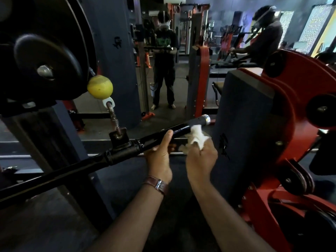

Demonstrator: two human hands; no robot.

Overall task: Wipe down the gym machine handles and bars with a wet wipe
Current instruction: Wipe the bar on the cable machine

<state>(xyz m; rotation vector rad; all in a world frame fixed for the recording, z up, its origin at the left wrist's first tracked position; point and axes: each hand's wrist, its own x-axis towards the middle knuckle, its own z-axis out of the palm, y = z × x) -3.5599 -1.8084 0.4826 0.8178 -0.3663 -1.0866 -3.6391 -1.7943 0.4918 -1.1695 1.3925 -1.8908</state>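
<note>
On the black bar (101, 157), left hand (160, 157), right hand (201, 159), white wipe (196, 136).

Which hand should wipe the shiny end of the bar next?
The right hand, probably: it holds the wet wipe against the black bar near its silver end cap. The left hand grips the bar, steadying it.

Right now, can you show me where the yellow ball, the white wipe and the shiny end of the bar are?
yellow ball (100, 86): head view, middle of its round face.
white wipe (196, 136): head view, bunched part against the bar.
shiny end of the bar (206, 120): head view, on the silver cap.
</note>
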